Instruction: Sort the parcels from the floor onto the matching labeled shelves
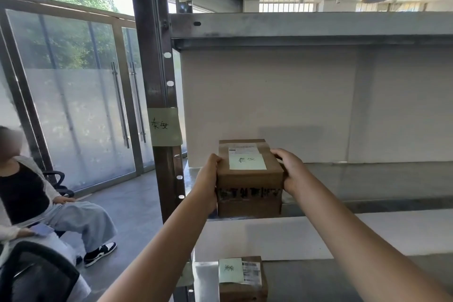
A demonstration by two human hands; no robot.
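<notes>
A brown cardboard parcel (250, 179) with a pale green handwritten note on top rests at the front left of a metal shelf (367, 186). My left hand (208, 176) grips its left side and my right hand (289, 169) grips its right side. A pale green label (164, 126) with matching handwriting is stuck on the shelf's dark upright post (152, 56) at the same level. On the shelf below sits a second brown parcel (242, 279) with its own green note and a barcode sticker.
An upper metal shelf (306, 24) spans above. A white wall panel backs the shelves. To the left, a person (36, 203) sits on a chair before glass doors (81, 105). A black mesh chair back (36, 274) is at lower left.
</notes>
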